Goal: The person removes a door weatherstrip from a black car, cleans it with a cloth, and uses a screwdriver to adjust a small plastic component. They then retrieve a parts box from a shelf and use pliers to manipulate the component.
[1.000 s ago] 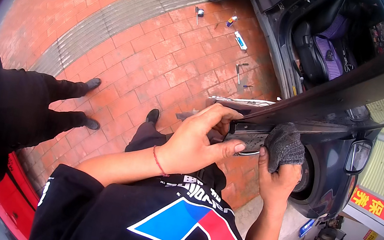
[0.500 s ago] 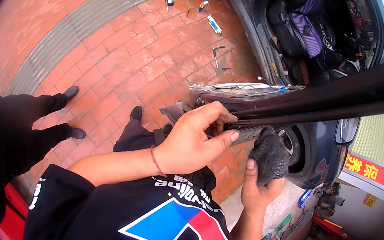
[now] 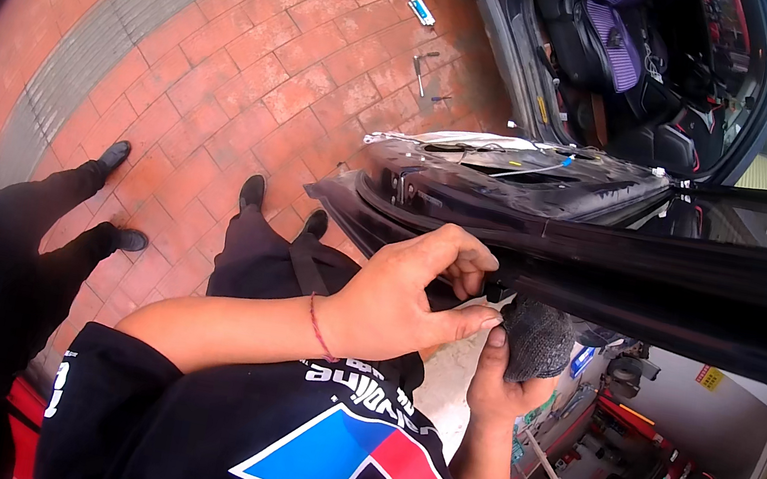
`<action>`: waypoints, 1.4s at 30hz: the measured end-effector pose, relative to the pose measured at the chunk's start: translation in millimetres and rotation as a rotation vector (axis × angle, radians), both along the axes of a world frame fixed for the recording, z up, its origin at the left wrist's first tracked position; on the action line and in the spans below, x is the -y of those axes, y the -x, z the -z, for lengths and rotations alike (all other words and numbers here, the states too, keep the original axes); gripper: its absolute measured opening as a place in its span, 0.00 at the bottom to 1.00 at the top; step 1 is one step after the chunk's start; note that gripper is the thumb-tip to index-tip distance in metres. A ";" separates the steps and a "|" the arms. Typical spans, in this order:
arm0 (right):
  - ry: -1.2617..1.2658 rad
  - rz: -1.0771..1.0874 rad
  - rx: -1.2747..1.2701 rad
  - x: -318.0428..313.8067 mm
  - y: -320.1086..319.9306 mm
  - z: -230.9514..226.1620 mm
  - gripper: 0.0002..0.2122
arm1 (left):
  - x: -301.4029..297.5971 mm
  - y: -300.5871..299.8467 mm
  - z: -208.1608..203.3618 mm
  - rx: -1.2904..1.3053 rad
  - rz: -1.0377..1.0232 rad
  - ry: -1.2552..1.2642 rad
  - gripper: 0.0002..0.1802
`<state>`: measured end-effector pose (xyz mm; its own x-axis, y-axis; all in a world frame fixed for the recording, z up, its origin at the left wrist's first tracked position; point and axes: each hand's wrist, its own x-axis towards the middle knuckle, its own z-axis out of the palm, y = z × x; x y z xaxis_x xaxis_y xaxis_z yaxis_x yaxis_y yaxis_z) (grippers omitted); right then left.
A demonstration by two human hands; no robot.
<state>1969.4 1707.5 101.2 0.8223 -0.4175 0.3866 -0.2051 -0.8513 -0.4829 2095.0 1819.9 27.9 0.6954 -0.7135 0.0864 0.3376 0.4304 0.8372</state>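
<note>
Red brick paving [image 3: 214, 100] is seen on the left, and a dark car body [image 3: 504, 31] at the upper right. In front of the car, the long black car door [image 3: 624, 258] is now seen almost level; half a second earlier its edge was seen slanting up to the right. The wheel visible then is now hidden, and more of the door's stripped inner side is shown. The door's long axis is laid across the view, its lower corner pointed left, its inner side turned toward the car's seats. A person in dark clothing [image 3: 2, 277] is seen at the far left.

The left hand [image 3: 411, 290] is kept at the door's near edge, fingers curled and thumb apart; whether the small black piece [image 3: 497, 291] between them is pinched cannot be told. In the right hand [image 3: 511, 388], just below that edge, a dark grey knitted cloth [image 3: 534, 341] is gripped with the thumb pressed against it. On the paving, a white-and-blue box [image 3: 420, 8] is left lying near an angled metal tool [image 3: 419, 73].
</note>
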 end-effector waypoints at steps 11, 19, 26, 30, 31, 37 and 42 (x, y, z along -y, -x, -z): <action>-0.287 0.085 0.162 -4.3 4.9 17.2 0.20 | 1.0 -11.3 -1.2 0.177 0.040 -0.085 0.18; -0.353 0.140 0.179 3.6 13.4 21.4 0.18 | 8.7 -6.0 -1.1 0.237 -0.201 -0.032 0.17; -0.217 0.189 0.155 5.8 10.5 21.1 0.13 | 12.7 -3.3 -7.9 0.267 -0.250 -0.070 0.15; -0.181 0.193 0.120 6.0 10.1 18.8 0.12 | 13.9 -2.5 -7.9 0.247 -0.259 -0.075 0.15; -0.184 0.185 0.116 2.3 10.9 17.9 0.11 | 13.3 0.2 -8.1 0.229 -0.252 -0.078 0.16; -0.169 0.238 -0.010 3.8 30.2 24.8 0.15 | 19.3 -1.2 0.8 0.299 -0.280 -0.013 0.16; -0.050 0.250 -0.097 8.4 43.9 21.8 0.18 | 19.9 -6.8 4.6 0.275 -0.295 0.058 0.18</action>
<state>1925.4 1699.1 79.4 0.7234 -0.6288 0.2850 -0.4531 -0.7439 -0.4913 2101.8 1800.0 23.3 0.8152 -0.4748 0.3317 -0.0404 0.5247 0.8503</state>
